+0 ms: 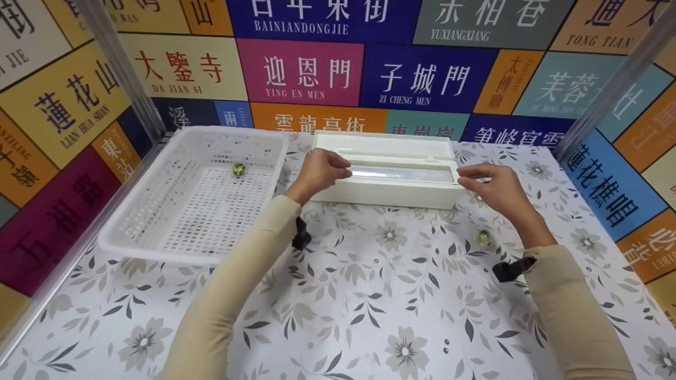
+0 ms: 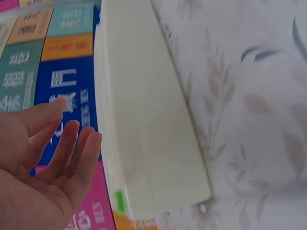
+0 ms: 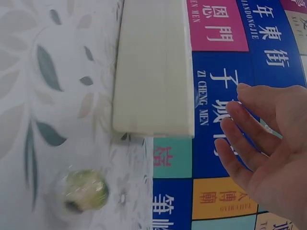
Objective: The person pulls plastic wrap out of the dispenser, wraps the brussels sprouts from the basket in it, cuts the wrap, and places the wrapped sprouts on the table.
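Observation:
A long white box (image 1: 385,194) stands at the back of the table with its lid (image 1: 383,145) raised. Inside lies a shiny, clear roll that looks like cling film (image 1: 404,173). My left hand (image 1: 319,173) is at the box's left end, thumb and fingers bent loosely with a gap between them in the left wrist view. At the opposite end, my right hand (image 1: 494,186) has its fingertips close to the corner, thumb and fingers apart. Neither hand visibly holds anything. A small greenish ball in clear wrapping (image 3: 86,190) lies on the table near my right forearm.
To the left stands a white perforated plastic basket (image 1: 113,244) with another small green wrapped ball (image 1: 238,169) inside. The table (image 1: 338,316) wears a floral cloth. Printed panels (image 1: 301,71) close off the back and sides, with clear posts (image 1: 607,79) at the corners.

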`<state>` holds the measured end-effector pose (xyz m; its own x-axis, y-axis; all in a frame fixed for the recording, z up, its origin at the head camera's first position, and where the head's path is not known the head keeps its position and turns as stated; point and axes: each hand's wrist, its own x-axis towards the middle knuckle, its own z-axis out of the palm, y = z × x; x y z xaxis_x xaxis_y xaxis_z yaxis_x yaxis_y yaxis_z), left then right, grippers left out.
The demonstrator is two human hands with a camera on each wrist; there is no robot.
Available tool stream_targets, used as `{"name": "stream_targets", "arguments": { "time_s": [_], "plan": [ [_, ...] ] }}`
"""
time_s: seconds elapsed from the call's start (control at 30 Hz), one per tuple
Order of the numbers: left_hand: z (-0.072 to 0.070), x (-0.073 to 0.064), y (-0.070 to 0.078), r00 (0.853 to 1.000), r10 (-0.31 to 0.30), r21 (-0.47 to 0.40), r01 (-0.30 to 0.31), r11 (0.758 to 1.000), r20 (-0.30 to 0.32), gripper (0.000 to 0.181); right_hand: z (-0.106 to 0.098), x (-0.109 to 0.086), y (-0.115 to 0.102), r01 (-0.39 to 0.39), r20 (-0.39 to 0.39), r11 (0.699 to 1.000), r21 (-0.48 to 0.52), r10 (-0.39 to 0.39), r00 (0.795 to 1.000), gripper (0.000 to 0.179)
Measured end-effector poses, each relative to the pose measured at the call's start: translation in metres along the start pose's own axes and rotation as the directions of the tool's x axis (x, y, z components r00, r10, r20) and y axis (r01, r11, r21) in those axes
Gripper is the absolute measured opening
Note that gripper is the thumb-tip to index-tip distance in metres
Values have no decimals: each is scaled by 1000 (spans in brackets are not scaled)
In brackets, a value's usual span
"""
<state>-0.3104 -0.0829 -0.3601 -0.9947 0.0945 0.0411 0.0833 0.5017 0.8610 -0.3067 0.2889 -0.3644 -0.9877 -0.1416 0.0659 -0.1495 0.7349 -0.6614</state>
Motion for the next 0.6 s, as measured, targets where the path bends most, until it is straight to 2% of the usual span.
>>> {"name": "stream_targets", "arguments": {
  "time_s": [0.13, 0.37, 0.47, 0.6],
  "plan": [
    [-17, 8, -9, 1000, -15, -16, 15, 1000, -20, 26, -3, 11, -8, -33, 36, 998, 48, 31, 999, 53],
    [-33, 19, -23, 992, -127, -50, 126, 991, -21, 33, -1, 31, -3, -101, 87, 962, 253, 81, 993, 58],
    [-34, 22, -25, 990, -140, -22, 140, 990, -19, 34, 1, 37, 1, -118, 102, 958, 260, 94, 990, 57],
    [-33, 26, -25, 991, -136, 28, 136, 990, 0, 36, 5, 44, 2, -130, 112, 968, 213, 108, 988, 55]
  ]
}}
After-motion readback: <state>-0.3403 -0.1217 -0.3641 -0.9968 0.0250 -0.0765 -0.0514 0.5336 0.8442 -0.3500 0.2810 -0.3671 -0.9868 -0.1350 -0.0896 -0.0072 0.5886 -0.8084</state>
